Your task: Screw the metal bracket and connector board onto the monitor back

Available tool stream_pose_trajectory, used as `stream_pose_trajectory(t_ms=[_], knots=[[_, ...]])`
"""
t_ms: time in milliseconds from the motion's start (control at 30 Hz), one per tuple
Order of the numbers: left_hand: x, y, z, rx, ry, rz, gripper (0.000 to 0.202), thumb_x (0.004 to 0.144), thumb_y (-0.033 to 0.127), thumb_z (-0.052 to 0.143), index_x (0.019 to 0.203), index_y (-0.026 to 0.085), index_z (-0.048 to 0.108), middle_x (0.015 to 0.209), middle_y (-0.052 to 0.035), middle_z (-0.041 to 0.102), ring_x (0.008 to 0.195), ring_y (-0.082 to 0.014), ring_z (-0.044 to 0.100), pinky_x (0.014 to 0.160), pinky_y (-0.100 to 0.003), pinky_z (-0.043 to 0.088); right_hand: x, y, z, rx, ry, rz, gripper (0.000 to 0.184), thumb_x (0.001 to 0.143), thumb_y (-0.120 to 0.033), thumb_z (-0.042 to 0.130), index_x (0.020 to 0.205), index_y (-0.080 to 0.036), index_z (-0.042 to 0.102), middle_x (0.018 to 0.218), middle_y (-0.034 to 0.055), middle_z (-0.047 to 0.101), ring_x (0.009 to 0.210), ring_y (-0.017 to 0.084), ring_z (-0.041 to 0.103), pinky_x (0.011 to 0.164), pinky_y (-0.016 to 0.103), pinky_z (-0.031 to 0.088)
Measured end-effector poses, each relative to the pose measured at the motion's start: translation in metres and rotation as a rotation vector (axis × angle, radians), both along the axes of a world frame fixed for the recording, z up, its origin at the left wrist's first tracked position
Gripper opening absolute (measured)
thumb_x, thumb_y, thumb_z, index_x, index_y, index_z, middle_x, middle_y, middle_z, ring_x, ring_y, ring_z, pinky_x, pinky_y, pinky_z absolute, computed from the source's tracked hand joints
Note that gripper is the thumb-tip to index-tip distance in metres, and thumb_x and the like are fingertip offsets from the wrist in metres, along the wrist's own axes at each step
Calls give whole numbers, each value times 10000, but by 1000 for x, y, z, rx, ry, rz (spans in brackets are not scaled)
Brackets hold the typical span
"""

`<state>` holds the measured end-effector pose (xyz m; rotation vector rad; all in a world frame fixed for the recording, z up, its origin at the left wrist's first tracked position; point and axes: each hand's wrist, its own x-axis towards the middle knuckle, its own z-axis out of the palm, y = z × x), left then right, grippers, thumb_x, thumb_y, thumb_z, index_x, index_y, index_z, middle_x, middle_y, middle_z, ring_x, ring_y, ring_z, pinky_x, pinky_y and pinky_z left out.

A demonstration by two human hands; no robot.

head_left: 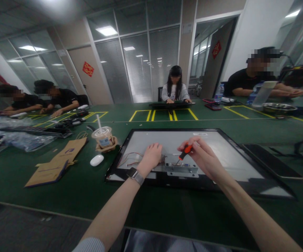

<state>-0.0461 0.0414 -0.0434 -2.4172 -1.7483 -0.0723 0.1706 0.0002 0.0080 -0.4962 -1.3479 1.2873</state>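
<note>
A large flat display panel [206, 145] with a black frame lies on the green table before me. Near its front edge a metal bracket box [181, 168] is mounted, with connectors along it. My right hand [197, 152] is closed round a red and black screwdriver [186, 152], whose tip points down at the bracket's ports. Flat on the panel, just left of the bracket, rests my left hand [152, 155], fingers stretched forward and holding nothing that I can see. Thin cables [129, 159] run beside it. Whether the tip touches a screw is too small to tell.
An iced drink cup [102, 136] in a cardboard holder, a white mouse [97, 160] and brown paper bags [59, 162] stand left of the panel. A dark flat slab [272, 161] lies to its right. Several people sit around the table, one [175, 87] directly opposite.
</note>
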Motion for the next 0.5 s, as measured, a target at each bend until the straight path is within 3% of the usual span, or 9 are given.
stream_pose_trajectory(t_ms=[233, 333, 500], knots=[[0, 0, -2, 20, -10, 7, 305, 911, 85, 534, 1207, 154, 535, 1278, -146, 599, 1164, -257, 588, 980, -362, 465, -1, -1, -2, 54, -96, -52, 205, 807, -474, 786, 852, -273, 777, 952, 38, 695, 910, 219, 675, 845, 380, 543], [0, 1, -3, 21, -17, 12, 301, 908, 90, 534, 1202, 155, 539, 1275, -140, 603, 1166, -255, 587, 982, -359, 467, -1, -1, -1, 26, -90, -52, 248, 857, -504, 728, 962, -281, 760, 936, 51, 729, 912, 232, 683, 847, 406, 545], [0, 2, -4, 28, -21, 6, 325, 889, 76, 550, 1200, 170, 535, 1271, -133, 601, 1168, -251, 584, 984, -359, 465, -2, 2, -2, 64, -35, -83, 216, 879, -490, 702, 850, -277, 719, 923, 48, 720, 940, 246, 678, 832, 415, 558]])
